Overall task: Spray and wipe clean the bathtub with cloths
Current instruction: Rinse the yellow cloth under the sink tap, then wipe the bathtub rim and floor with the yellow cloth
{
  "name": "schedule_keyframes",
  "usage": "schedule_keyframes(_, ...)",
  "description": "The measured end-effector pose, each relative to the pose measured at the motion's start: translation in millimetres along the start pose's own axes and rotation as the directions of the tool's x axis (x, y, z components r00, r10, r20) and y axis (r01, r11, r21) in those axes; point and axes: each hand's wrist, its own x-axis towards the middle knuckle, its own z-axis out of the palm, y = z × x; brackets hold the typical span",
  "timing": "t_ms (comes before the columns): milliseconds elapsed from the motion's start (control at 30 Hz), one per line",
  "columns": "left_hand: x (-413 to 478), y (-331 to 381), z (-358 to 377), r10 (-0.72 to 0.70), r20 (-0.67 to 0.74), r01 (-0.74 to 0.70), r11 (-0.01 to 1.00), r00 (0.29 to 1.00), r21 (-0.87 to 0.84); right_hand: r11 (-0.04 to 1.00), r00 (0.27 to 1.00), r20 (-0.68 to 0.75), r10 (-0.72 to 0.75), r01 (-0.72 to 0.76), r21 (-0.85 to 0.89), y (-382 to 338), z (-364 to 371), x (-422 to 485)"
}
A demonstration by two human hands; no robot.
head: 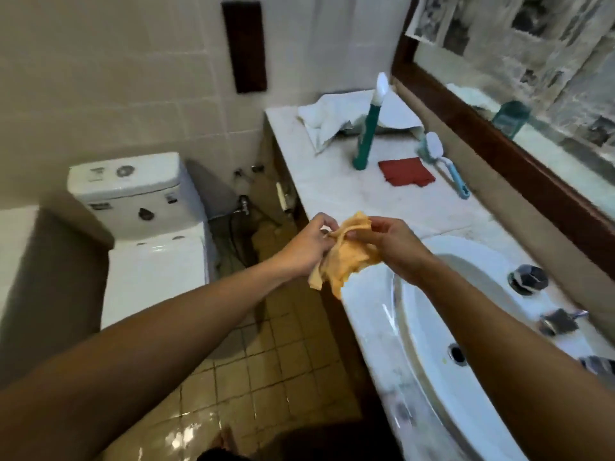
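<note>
Above the front edge of a marble counter [332,194], between a toilet [149,234] and a white sink [372,327], two hands hold a crumpled orange cloth [349,264] in the air. The left hand [306,247] pinches its upper edge; the right hand [387,244] grips the bunched top, and the rest hangs down. Farther back on the counter stands a teal spray bottle [366,134], with a red cloth [406,173] and a blue-handled brush [444,164] beside it and a white towel [332,118] behind
</note>
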Motion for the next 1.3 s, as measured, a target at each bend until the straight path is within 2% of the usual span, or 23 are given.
schedule_keyframes(133, -65.3, -12.9, -90.9, -0.001, -0.238, -0.038, 0.987, 0.971, -0.158, 0.999, 0.99, 0.138, -0.04, 0.04, 0.002, -38.2, 120.5, 29.2)
schedule_keyframes(233, -118.0, -29.6, -150.5, 0.029, -0.314, -0.045, 0.998, 0.949, -0.043, 0.999, 0.963, 0.266, -0.042, 0.049, -0.017, -60.2, 204.3, 36.8)
schedule_keyframes(333, -188.0, -49.6, -222.7, 0.023, -0.481, -0.019, 1.0, 0.876, 0.013, 0.998, 0.914, 0.406, -0.018, 0.04, -0.044, -77.8, 306.6, 37.9)
schedule_keyframes(500, -306.4, -92.4, -332.7, -0.031, -0.713, 0.051, 0.999, 0.7, 0.006, 0.977, 0.811, 0.585, -0.003, 0.127, -0.17, -82.9, 472.6, 31.2)
schedule_keyframes(633, -393.4, -129.6, -405.1, -0.071, -0.852, 0.12, 0.993, 0.519, -0.01, 0.963, 0.679, 0.734, 0.007, 0.193, -0.188, -89.7, 599.2, 11.8)
schedule_keyframes(733, -431.8, -150.2, -442.9, -0.133, -0.897, 0.1, 0.99, 0.42, -0.1, 0.966, 0.608, 0.793, 0.039, 0.18, -0.186, -92.0, 669.0, 2.9)
schedule_keyframes(800, -446.7, -161.0, -463.2, -0.196, -0.907, 0.021, 0.979, 0.372, -0.203, 0.964, 0.58, 0.812, 0.059, 0.18, -0.198, -90.4, 703.6, 4.6)
schedule_keyframes(867, -456.4, -175.0, -489.1, -0.264, -0.92, -0.057, 0.955, 0.289, -0.292, 0.955, 0.556, 0.828, 0.079, 0.196, -0.223, -88.0, 738.1, 16.6)
schedule_keyframes(967, -461.0, -193.1, -526.7, -0.309, -0.934, -0.025, 0.948, 0.178, -0.318, 0.94, 0.511, 0.852, 0.112, 0.224, -0.258, -90.8, 777.1, 43.5)
schedule_keyframes(1033, -463.7, -202.6, -550.9, -0.289, -0.945, 0.024, 0.957, 0.154, -0.288, 0.931, 0.453, 0.881, 0.138, 0.244, -0.271, -95.5, 798.9, 62.8)
schedule_keyframes(1100, -461.6, -212.3, -581.0, -0.239, -0.96, 0.082, 0.97, 0.148, -0.229, 0.931, 0.334, 0.924, 0.187, 0.239, -0.275, -97.3, 827.8, 86.4)
schedule_keyframes(1200, -460.2, -220.0, -609.8, -0.239, -0.949, 0.184, 0.962, 0.206, -0.202, 0.928, 0.204, 0.931, 0.303, 0.16, -0.337, -92.1, 862.6, 100.6)
schedule_keyframes(1267, -456.1, -229.1, -636.6, -0.243, -0.948, 0.237, 0.952, 0.206, -0.192, 0.933, 0.197, 0.926, 0.321, 0.104, -0.346, -84.5, 896.5, 112.8)
schedule_keyframes(1300, -456.4, -232.9, -646.4, -0.241, -0.953, 0.25, 0.949, 0.185, -0.192, 0.936, 0.219, 0.921, 0.322, 0.072, -0.345, -81.5, 911.8, 115.1)
